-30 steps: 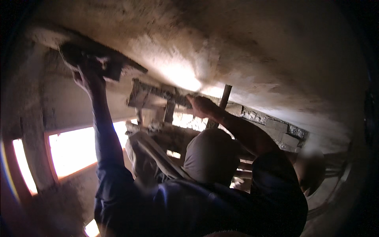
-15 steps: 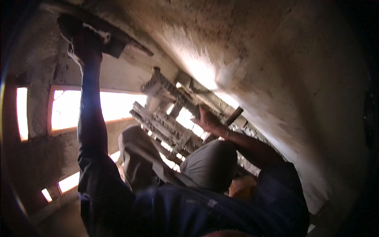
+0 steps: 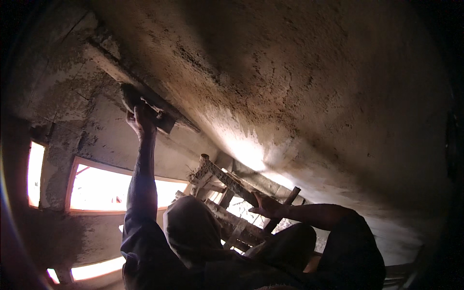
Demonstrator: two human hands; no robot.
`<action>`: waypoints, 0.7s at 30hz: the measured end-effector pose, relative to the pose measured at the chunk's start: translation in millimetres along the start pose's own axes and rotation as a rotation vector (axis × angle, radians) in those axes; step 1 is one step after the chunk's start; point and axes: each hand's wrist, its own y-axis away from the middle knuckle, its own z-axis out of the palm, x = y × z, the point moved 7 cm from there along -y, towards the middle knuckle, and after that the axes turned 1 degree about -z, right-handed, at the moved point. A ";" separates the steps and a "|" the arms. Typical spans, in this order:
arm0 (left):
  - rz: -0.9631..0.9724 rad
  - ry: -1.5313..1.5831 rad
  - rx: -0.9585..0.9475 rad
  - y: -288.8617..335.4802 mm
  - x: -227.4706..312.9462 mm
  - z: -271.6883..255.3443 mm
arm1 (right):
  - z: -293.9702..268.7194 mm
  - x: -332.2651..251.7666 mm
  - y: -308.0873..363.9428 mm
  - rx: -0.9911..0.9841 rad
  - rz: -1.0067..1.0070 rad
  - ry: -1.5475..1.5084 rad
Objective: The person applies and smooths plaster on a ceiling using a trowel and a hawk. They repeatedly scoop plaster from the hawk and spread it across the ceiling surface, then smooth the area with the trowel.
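My left hand [image 3: 141, 122] is raised high with its fingers closed round a dark plastering float [image 3: 163, 121]. The float is up where the wall meets the sloping ceiling, beside a long straight strip [image 3: 112, 68]. I cannot tell whether that strip is part of the tool or lies along the corner. Lower and to the right, my right hand [image 3: 268, 206] grips a rail of a rough wooden frame [image 3: 232, 183], thumb and fingers around it. The palm side of this hand is hidden. My bent knees are between the two arms.
The rough plastered ceiling [image 3: 299, 96] slopes down along the right. Bright window openings [image 3: 104, 191] cut the left wall, with a narrow slot [image 3: 36, 174] farther left. A wooden post [image 3: 288, 205] sticks up beside my right hand. Light comes through gaps between the timbers.
The view has tilted upward, so everything sits lower in the picture and more ceiling shows. My left hand still holds the float by the corner; my right hand stays on the rail.
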 end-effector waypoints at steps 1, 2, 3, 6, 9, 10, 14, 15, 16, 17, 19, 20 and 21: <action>0.000 0.017 0.011 -5.3 -6.5 1.7 | -6.7 -5.6 1.9 -0.036 0.051 -0.013; 0.051 0.063 0.114 -15.2 -14.3 -3.0 | -7.6 -10.2 2.9 -0.079 0.109 -0.032; -0.001 0.032 0.074 -26.7 -17.9 4.5 | -10.5 -15.0 2.1 -0.068 0.094 -0.046; -0.084 -0.099 -0.023 -71.9 -13.5 15.8 | -25.7 -36.6 -4.3 -0.076 0.157 -0.110; 0.033 -0.174 -0.027 -113.2 19.0 57.8 | -12.8 -25.7 -32.0 0.090 0.190 -0.095; 0.064 -0.195 -0.042 -127.9 22.6 67.2 | -9.0 -19.7 -38.5 0.138 0.208 -0.041; -0.018 -0.235 -0.153 -172.2 37.3 102.4 | -14.7 -32.3 -35.0 0.208 0.286 0.101; 0.061 -0.212 -0.166 -184.4 37.5 101.3 | -16.3 -38.7 -36.9 0.201 0.302 0.104; 0.140 -0.187 -0.180 -198.1 35.4 102.4 | -19.5 -46.2 -38.6 0.197 0.320 0.107; 0.201 -0.152 -0.202 -202.2 23.5 106.5 | -18.4 -48.3 -33.3 0.194 0.361 0.106; 0.292 -0.186 -0.180 -202.2 -3.3 105.8 | -11.7 -44.9 -33.6 0.249 0.303 0.139; 0.342 -0.209 -0.169 -199.8 -16.5 105.0 | -8.5 -43.3 -33.8 0.274 0.268 0.155; 0.388 -0.229 -0.160 -193.8 -33.5 106.0 | -7.2 -43.8 -33.9 0.252 0.302 0.179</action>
